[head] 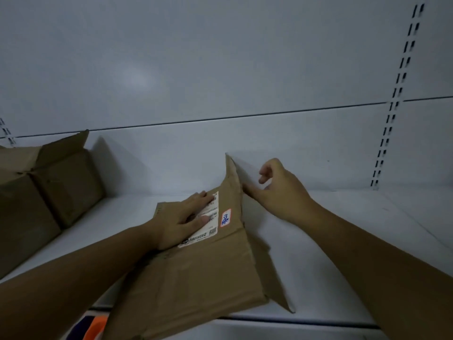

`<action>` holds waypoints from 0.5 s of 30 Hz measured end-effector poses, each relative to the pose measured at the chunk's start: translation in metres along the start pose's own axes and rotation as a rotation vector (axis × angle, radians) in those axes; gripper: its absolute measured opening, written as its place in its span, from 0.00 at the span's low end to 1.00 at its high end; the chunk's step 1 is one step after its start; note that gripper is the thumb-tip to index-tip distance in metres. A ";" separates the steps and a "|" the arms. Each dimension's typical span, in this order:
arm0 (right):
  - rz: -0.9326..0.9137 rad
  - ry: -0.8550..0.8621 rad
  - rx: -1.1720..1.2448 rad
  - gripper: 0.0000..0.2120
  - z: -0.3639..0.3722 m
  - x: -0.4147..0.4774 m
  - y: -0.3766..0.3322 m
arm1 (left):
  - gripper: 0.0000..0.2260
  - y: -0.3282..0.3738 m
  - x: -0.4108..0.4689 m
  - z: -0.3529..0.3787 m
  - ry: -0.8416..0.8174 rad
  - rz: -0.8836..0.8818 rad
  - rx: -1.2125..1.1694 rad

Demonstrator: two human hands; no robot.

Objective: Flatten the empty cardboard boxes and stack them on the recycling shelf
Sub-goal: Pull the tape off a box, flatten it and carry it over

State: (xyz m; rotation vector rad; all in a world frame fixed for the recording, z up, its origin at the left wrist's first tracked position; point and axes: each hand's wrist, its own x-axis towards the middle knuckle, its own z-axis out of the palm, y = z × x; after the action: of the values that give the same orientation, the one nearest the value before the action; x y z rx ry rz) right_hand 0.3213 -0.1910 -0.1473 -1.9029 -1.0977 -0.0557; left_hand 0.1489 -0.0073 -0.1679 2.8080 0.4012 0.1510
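Note:
A flattened brown cardboard box (201,273) lies on the white shelf (318,253), its near end hanging over the shelf's front edge. It carries a white shipping label (208,224) and a small red-edged sticker (225,217). My left hand (182,220) presses flat on the label, palm down. One far flap (232,177) stands up against the back wall. My right hand (279,190) is just right of that flap, index finger touching its edge, other fingers loosely curled, holding nothing.
Unflattened brown boxes (49,190) with open flaps stand at the shelf's left end. A white back panel (220,69) rises behind, with a slotted upright (392,106) at right. Something orange (96,327) shows below the shelf's front edge.

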 end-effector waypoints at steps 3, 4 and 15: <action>0.032 -0.245 0.196 0.19 -0.003 -0.005 -0.008 | 0.26 0.000 0.003 0.002 -0.056 0.006 0.035; 0.050 -0.395 0.271 0.20 -0.006 -0.008 -0.010 | 0.25 0.000 0.002 0.002 -0.063 0.005 0.043; 0.208 -0.731 0.575 0.21 -0.041 -0.013 -0.040 | 0.27 0.003 -0.002 0.001 0.045 -0.051 -0.012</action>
State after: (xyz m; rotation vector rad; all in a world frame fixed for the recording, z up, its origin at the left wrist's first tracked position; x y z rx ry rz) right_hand 0.3004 -0.2216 -0.1018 -1.5042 -1.1912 1.0321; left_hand 0.1475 -0.0113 -0.1677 2.7844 0.4798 0.2055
